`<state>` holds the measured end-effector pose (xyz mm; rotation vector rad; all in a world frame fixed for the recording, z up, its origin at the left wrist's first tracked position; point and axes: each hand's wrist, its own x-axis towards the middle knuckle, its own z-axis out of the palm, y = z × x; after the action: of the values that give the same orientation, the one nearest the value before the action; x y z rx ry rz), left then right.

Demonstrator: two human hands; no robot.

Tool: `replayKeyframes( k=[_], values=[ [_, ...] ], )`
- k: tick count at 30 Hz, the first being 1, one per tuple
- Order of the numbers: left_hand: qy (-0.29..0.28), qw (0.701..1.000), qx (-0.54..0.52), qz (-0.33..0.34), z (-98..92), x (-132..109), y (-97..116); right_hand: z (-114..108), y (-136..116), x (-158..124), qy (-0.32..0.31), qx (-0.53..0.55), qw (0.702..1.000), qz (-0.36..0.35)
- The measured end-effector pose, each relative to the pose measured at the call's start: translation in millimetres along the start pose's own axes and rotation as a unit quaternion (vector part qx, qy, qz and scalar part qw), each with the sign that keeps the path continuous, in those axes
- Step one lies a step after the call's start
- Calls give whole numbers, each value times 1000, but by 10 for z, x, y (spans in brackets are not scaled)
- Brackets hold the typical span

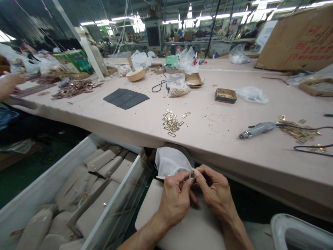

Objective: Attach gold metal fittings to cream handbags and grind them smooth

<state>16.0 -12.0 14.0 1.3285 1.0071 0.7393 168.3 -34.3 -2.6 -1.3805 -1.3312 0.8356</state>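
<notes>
My left hand [175, 196] and my right hand [215, 189] meet low in the middle, below the table's front edge. Both are closed, with thumbs and fingertips pinching a small pale metal fitting [191, 173] that the fingers partly cover. Its exact shape is hard to make out. Beneath the hands lies a smooth beige bag piece [152, 205], and a white cloth-like bundle [171, 161] sits just beyond them. Several gold rectangular rings [171, 123] are heaped on the table in front of me.
A white crate [114, 208] at left holds several beige bags [91, 194]. On the table [130, 126] are a grey electric screwdriver [257, 130], a small box of metal parts [225, 96], a dark panel [126, 98] and a tape roll [135, 74]. Another person's hand [11, 81] is far left.
</notes>
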Motion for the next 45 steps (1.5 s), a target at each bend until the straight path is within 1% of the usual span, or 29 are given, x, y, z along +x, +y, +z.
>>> replayKeyframes(
  k=[3, 5, 8, 12, 15, 22, 26, 29, 32, 34, 37, 40, 43, 45],
  values=[
    [1, 996, -81, -25, -11, 55, -72, 17, 29, 13, -1, 20, 999, 49],
    [13, 995, -98, -27, -23, 82, -98, 29, 38, 28, 2, 21, 997, 68],
    [40, 993, -104, -30, -29, 103, -125, 47, 41, 46, 0, 7, 997, 71],
    [74, 986, -142, -41, -9, 129, -177, 62, 43, 54, -2, 4, 998, 64],
    [79, 984, -156, -36, -1, 146, -197, 68, 59, 57, 6, -2, 998, 57],
    [90, 980, -169, -48, -24, 147, -158, 91, 115, 76, -15, 50, 995, 80],
    [92, 982, -152, -63, -22, 149, -183, 88, 126, 116, -31, 84, 992, 93],
    [80, 986, -134, -57, -13, 144, -211, 85, 162, 150, -29, 91, 991, 94],
    [51, 991, -120, -40, -1, 138, -232, 95, 230, 166, -17, 94, 991, 91],
    [47, 992, -109, -39, 8, 144, -254, 111, 278, 168, -22, 91, 991, 94],
    [75, 990, -107, -43, 16, 178, -302, 143, 320, 169, -35, 72, 992, 96],
    [97, 989, -107, -26, 5, 216, -328, 174, 329, 163, -41, 44, 995, 77],
    [96, 989, -112, -17, -19, 241, -317, 179, 330, 174, -42, 37, 996, 76],
    [96, 988, -121, -23, -31, 257, -321, 141, 319, 226, -47, 33, 995, 80]
  ],
)
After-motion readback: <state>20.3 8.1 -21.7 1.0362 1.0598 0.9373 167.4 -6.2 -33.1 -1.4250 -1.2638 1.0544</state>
